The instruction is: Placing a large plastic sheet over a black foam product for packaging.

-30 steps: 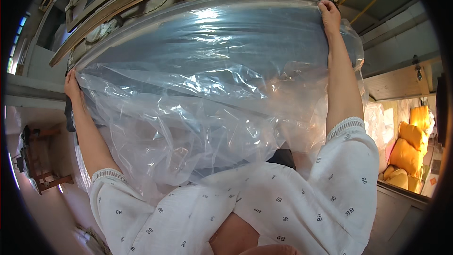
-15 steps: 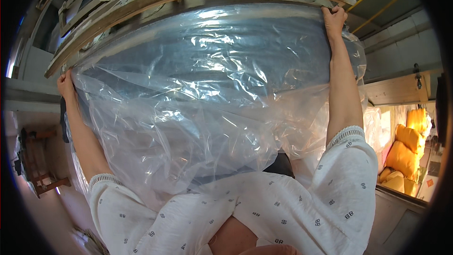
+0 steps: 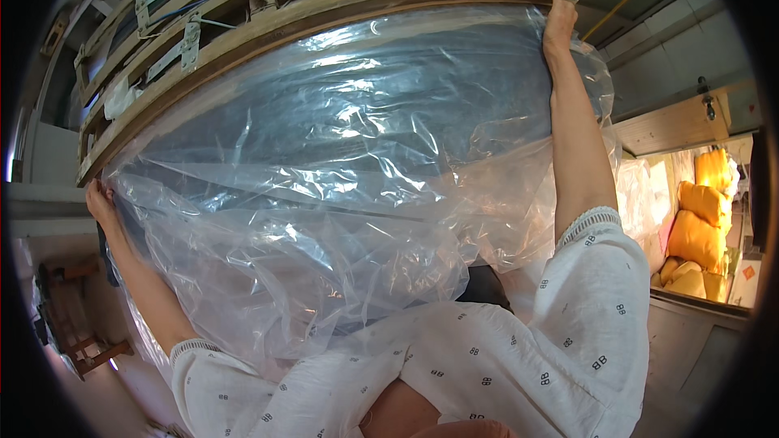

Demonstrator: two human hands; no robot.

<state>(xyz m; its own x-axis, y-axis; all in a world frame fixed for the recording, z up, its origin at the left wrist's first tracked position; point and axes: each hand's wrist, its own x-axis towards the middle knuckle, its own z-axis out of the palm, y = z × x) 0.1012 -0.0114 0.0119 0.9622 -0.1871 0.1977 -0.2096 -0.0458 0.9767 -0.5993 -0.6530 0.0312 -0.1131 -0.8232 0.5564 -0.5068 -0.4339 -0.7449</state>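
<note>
A large clear plastic sheet (image 3: 341,186), wrinkled and shiny, spreads from the far side down to my body. A dark flat surface shows through its upper part. Along its far edge runs a wooden frame (image 3: 324,24) with slats. My left hand (image 3: 101,201) is closed on the sheet's far left corner, right beside the frame's left end. At the far right my right hand (image 3: 560,23) grips the sheet's other corner, its fingers against the end of the frame. Both arms reach wide apart over the plastic.
Metal brackets (image 3: 191,42) are fixed on the frame's slats. A wooden board (image 3: 673,122) with a dark fitting juts out at the right. Beyond an opening, yellow stuffed bundles (image 3: 699,223) are piled. A brown wooden stand (image 3: 81,316) is at the left.
The frame has tilted in view, showing more slats and brackets. My left hand sits lower in the picture; my right hand has moved slightly up and left, to the frame's end.
</note>
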